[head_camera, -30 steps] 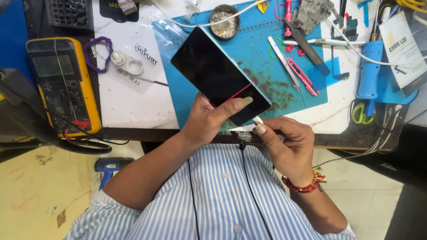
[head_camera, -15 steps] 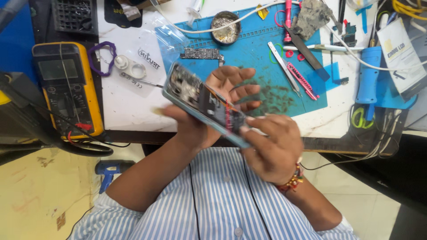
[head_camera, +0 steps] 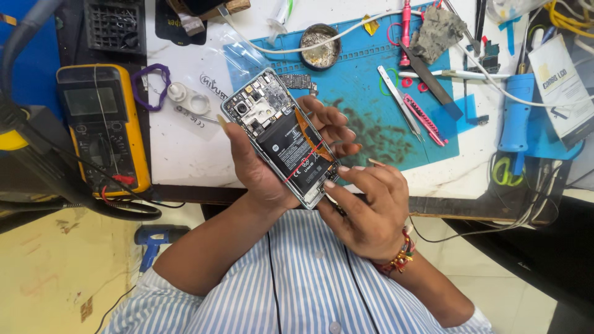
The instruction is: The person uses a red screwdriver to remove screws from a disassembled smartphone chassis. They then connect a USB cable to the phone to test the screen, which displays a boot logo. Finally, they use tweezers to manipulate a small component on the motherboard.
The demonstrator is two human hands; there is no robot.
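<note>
Nearest to me, my left hand (head_camera: 260, 167) was clamped around the opened phone (head_camera: 281, 137), thumb along its left edge and fingers wrapped behind and showing on the right side. I held it tilted, back cover off, above the near edge of the worktop (head_camera: 185, 154), so the battery and the boards faced the camera and the lower end sat within reach of the other hand. My right hand (head_camera: 368, 210) was at that lower end, fingers drawn together with the tips touching the bottom corner of the frame; something thin and dark seemed pinched under them, but I could not tell what it was.

Beyond the phone lay the blue mat (head_camera: 371, 99), stained dark in the middle, with a red-handled cutter (head_camera: 424, 120) and metal tweezers (head_camera: 396, 93) kept close on the right. A small round tin (head_camera: 320, 54) stood at the mat's far edge. To the left sat the yellow multimeter (head_camera: 102, 127), its leads trailing off the worktop.

The phone hid part of the mat, my palm covered the screen side, and the tools at the far edge were cut off.
</note>
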